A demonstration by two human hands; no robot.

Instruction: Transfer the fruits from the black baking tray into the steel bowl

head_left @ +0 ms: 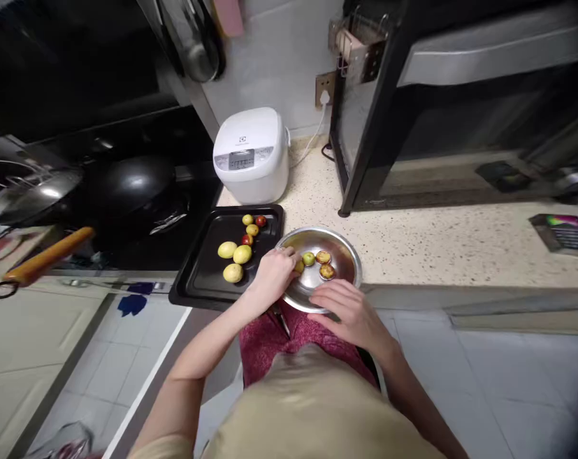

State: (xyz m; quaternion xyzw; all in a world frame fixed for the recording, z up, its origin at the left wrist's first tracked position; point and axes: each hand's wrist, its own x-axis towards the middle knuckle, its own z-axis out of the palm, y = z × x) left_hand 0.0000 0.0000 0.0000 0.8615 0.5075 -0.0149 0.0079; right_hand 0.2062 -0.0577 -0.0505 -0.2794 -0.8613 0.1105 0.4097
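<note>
Yellow piece (299,268) sits at the left side of the metal bowl (349,261), pinched in the fingertips of the left hand (276,271), which partly cover it. Its exact kind is hard to tell, but it looks like small produce: probably light, fairly firm, with a smooth skin that could turn slippery if wet. Fingertips around its widest part should hold it well; a hard squeeze might bruise it. The right hand (345,310) lies over the near right rim, fingers loosely spread with nothing visible in them; whether it presses on the rim I cannot tell. Beside the piece are a green one (308,259) and two browned ones (325,264), whose mottled faces look softer and more easily broken, so they are best taken by the edges.
</note>
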